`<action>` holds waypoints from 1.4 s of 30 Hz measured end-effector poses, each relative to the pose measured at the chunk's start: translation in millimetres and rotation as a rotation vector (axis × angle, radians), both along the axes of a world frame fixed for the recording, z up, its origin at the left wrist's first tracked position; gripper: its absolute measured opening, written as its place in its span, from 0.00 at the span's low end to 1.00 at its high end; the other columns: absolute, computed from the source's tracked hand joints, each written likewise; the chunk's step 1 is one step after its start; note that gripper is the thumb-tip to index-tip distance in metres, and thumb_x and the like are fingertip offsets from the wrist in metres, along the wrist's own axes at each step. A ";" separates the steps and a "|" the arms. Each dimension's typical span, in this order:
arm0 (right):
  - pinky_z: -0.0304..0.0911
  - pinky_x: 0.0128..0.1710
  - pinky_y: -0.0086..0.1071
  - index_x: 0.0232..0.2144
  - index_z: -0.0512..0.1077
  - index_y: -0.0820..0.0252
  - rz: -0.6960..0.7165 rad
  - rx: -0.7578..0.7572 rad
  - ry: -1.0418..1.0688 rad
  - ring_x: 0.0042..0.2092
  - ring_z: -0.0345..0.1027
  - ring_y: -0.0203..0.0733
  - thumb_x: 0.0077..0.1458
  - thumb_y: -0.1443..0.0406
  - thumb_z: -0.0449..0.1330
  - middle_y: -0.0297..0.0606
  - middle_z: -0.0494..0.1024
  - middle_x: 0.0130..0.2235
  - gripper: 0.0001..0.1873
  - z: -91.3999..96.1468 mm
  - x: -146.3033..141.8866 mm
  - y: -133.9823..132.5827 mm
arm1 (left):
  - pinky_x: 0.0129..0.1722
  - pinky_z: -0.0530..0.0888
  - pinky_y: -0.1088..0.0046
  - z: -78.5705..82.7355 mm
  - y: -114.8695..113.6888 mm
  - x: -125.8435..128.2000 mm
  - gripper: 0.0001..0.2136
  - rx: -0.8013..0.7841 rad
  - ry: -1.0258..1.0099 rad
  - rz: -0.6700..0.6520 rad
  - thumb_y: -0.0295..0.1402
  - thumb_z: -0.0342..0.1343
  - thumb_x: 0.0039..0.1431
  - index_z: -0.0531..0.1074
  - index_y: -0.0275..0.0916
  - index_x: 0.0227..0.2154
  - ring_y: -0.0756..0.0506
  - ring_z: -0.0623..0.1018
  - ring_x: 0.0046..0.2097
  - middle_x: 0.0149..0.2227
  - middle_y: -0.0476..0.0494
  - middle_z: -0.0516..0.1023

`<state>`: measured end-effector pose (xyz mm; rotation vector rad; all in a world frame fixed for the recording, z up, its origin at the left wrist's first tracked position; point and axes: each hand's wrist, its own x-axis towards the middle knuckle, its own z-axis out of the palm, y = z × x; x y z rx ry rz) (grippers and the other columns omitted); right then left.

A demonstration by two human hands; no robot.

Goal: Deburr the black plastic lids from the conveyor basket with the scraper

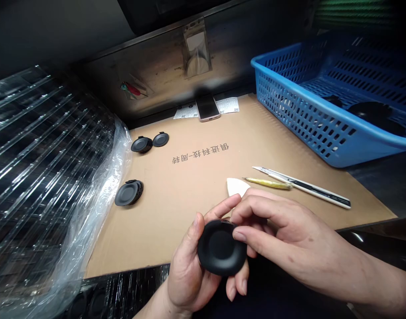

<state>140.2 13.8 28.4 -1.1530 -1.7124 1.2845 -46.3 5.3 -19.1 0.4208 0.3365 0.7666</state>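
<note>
My left hand cradles a round black cap-like disc near the front edge of the cardboard sheet, fingers curled round its rim. My right hand comes in from the right, its thumb and fingertips pinching the disc's upper right edge. A small white triangular piece lies on the cardboard just behind my right fingers.
Three more black discs lie to the left: a pair and a single. A yellow pick and a white knife-like tool lie right. A blue basket stands far right, plastic-wrapped trays left, a phone at the back.
</note>
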 end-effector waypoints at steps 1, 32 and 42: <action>0.65 0.34 0.27 0.34 0.75 0.54 -0.005 0.001 -0.003 0.33 0.68 0.30 0.64 0.67 0.57 0.29 0.76 0.37 0.08 0.2 0.2 -0.3 | 0.23 0.76 0.80 -0.1 -0.2 0.0 0.32 0.000 0.001 0.001 0.53 0.32 0.73 0.60 0.37 0.68 0.46 0.85 0.28 0.34 0.38 0.83; 0.71 0.38 0.30 0.42 0.72 0.58 0.018 -0.207 0.178 0.32 0.75 0.35 0.69 0.60 0.55 0.32 0.76 0.29 0.09 -1.3 1.1 13.3 | 0.41 0.79 0.68 17.6 6.8 1.0 0.20 0.034 0.053 0.154 0.40 0.45 0.73 0.73 0.44 0.61 0.41 0.84 0.42 0.56 0.38 0.78; 0.72 0.34 0.31 0.42 0.74 0.57 0.026 -0.205 0.170 0.31 0.76 0.37 0.69 0.58 0.55 0.35 0.77 0.31 0.11 3.8 -5.8 13.0 | 0.40 0.78 0.68 15.0 7.6 -4.7 0.20 0.043 -0.009 0.155 0.42 0.46 0.73 0.72 0.43 0.61 0.40 0.84 0.41 0.54 0.37 0.79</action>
